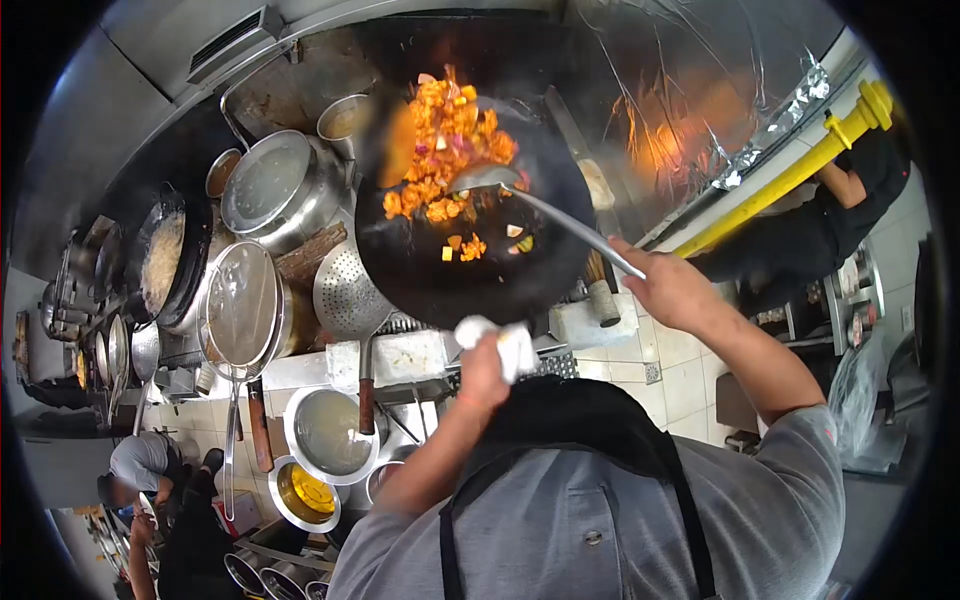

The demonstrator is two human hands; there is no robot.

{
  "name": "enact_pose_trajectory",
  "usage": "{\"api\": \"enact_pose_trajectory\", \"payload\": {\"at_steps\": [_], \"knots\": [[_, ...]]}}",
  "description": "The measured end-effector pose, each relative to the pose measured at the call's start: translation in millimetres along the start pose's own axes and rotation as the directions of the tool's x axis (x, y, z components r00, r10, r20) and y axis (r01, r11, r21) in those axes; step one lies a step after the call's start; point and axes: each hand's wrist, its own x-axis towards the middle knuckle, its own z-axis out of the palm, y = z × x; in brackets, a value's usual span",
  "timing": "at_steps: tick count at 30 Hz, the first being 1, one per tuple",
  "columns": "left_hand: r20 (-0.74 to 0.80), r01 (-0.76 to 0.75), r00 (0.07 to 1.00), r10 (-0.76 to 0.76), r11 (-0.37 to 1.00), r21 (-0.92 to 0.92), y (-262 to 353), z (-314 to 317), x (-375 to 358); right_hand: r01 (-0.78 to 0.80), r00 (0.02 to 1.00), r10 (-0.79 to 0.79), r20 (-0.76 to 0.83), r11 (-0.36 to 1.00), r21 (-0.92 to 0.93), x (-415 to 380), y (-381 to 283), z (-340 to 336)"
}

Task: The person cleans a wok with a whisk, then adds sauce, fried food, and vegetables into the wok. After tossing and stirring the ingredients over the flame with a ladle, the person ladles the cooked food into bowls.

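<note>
Left hand point(487, 372), head view: clenched around a white cloth point(500, 340) wrapped over the near rim or handle of the wok point(440, 270); the handle itself is hidden beneath the cloth; the wok is tilted, near edge raised toward the person, far edge over the burner with flame at the back. Right hand point(672, 290): fist wrapped on the end of the ladle point(545, 205) shaft; the ladle bowl sits inside the wok, just beside the orange food point(445, 150), part of which is in the air above the far wall.

Handling, judged: the wok is rigid steel, likely heavy with its load and hot at the rim; grip only through the cloth, at the near edge; the cloth is soft and may slip if bunched loosely. The ladle is stiff and long; hold at the far end of the shaft, clear of the flame. The food is loose, small pieces, likely oily, easily spilled over the rim.

Surroundings, same view: a strainer point(345, 290) lies just left of the wok; a pot point(280, 185) stands beyond it; bowls of liquid point(330, 435) sit on the bench at lower left; another person's sleeve point(140, 460) shows at lower left, and a second person stands at upper right.
</note>
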Motion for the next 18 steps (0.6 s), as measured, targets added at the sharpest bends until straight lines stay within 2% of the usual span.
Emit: {"api": "enact_pose_trajectory", "payload": {"at_steps": [1, 2, 3, 4, 6, 10, 12, 14, 15, 16, 18], "knots": [[0.041, 0.205, 0.975, -0.219, 0.808, -0.553, 20.3, 7.1, 19.9, 0.059, 0.998, -0.058, -0.011, 0.998, 0.036, -10.3, 7.7, -1.0], [0.073, 0.186, 0.982, -0.174, 0.841, -0.508, 33.7, 2.6, 35.5, 0.121, 0.993, -0.119, -0.027, 0.99, 0.071, -19.4, 12.0, -4.2], [0.083, 0.198, 0.98, -0.181, 0.833, -0.516, 39.9, -0.2, 52.2, 0.076, 0.995, -0.078, 0.059, 0.997, 0.025, -29.6, 10.7, -14.4], [0.12, 0.188, 0.982, -0.146, 0.82, -0.541, 45.9, -2.0, 63.9, 0.081, 0.995, -0.082, 0.058, 0.996, 0.022, -35.1, 11.2, -16.0], [0.14, 0.228, 0.974, -0.18, 0.808, -0.543, 65.3, 5.1, 58.6, 0.119, 0.985, -0.122, 0.124, 0.992, 0.039, -41.6, 13.5, -21.0], [0.166, 0.231, 0.972, -0.165, 0.798, -0.556, 41.8, 8.9, 68.1, 0.076, 0.988, -0.066, 0.14, 0.995, -0.065, -3.1, -4.3, -1.8], [0.033, 0.108, 0.994, -0.106, 0.848, -0.519, -9.6, 3.6, 75.5, 0.061, 0.995, -0.053, 0.088, 0.995, -0.085, 17.5, -11.2, 13.5], [-0.029, -0.201, 0.979, 0.199, 0.959, -0.199, -51.7, 4.9, 43.8, 0.035, 0.999, -0.033, 0.028, 0.994, -0.105, 28.7, -8.9, 21.0], [-0.031, -0.013, 1.0, 0.003, 0.943, -0.332, -45.1, 10.0, 22.2, 0.059, 0.997, -0.063, -0.033, 0.994, -0.097, 28.5, -5.3, 24.5], [-0.005, 0.169, 0.981, -0.193, 0.874, -0.456, -30.9, 15.3, 2.1, 0.082, 0.991, -0.09, -0.094, 0.993, -0.09, 26.9, -3.6, 26.6], [-0.046, 0.183, 0.973, -0.224, 0.883, -0.433, -18.9, 16.7, 4.3, 0.053, 0.996, -0.06, -0.068, 0.993, -0.105, 12.8, -6.7, 9.7]]}}
